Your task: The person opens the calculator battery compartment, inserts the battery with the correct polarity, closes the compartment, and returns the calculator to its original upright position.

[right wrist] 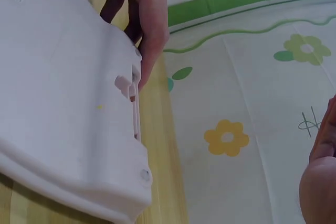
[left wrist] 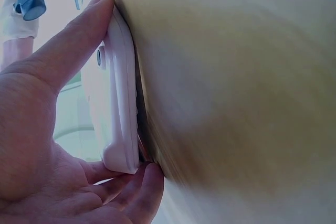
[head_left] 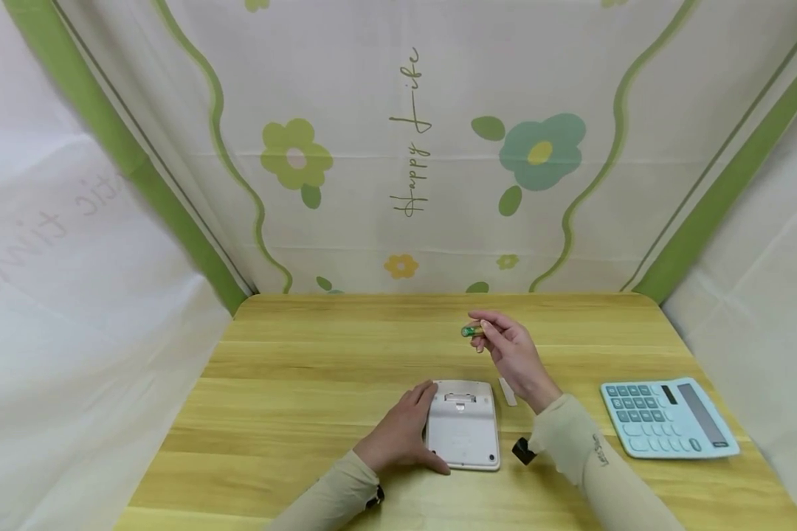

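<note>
A white calculator lies with its back facing up on the table, its battery compartment uncovered near the far edge. My left hand grips its left side, thumb at the near end and fingers at the far end; in the left wrist view, fingertips reach the underside edge. Above and beyond it, my right hand pinches a small green battery between thumb and fingers. The right wrist view shows the compartment slot close up, but not the battery.
A small white strip, seemingly the battery cover, lies right of the white calculator, under the right wrist. A light blue calculator sits at the table's right side. Printed curtains hang behind the wooden table and at both sides.
</note>
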Motion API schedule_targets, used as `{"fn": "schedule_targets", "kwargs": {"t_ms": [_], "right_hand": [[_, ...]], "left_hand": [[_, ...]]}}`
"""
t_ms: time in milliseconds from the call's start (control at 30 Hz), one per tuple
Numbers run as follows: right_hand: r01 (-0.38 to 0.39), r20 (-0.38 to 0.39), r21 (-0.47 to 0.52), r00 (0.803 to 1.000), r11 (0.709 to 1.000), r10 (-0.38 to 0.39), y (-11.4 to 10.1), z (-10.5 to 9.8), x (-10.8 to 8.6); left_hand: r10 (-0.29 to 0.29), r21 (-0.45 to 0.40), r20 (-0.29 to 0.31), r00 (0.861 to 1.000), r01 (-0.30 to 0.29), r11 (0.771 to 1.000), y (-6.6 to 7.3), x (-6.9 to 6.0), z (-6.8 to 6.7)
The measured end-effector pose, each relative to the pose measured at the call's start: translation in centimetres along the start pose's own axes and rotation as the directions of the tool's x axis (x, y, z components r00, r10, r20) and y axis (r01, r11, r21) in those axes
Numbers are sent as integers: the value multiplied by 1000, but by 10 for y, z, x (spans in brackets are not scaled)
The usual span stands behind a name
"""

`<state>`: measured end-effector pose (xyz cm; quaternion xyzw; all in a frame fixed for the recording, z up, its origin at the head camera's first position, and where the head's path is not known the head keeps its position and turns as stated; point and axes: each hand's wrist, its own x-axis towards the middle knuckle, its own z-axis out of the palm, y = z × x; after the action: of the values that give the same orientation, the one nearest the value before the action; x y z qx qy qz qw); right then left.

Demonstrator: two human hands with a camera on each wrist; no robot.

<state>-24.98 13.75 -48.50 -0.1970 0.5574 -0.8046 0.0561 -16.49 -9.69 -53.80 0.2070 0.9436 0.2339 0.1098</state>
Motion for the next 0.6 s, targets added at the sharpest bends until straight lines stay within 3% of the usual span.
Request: {"fn": "schedule_targets", "kwargs": {"t_ms": [600], "right_hand": [[43, 70, -3, 997, 999, -42, -3, 4, -8]], "left_hand": [[9, -6, 0, 1000, -9, 1000, 1, -1, -2]]}}
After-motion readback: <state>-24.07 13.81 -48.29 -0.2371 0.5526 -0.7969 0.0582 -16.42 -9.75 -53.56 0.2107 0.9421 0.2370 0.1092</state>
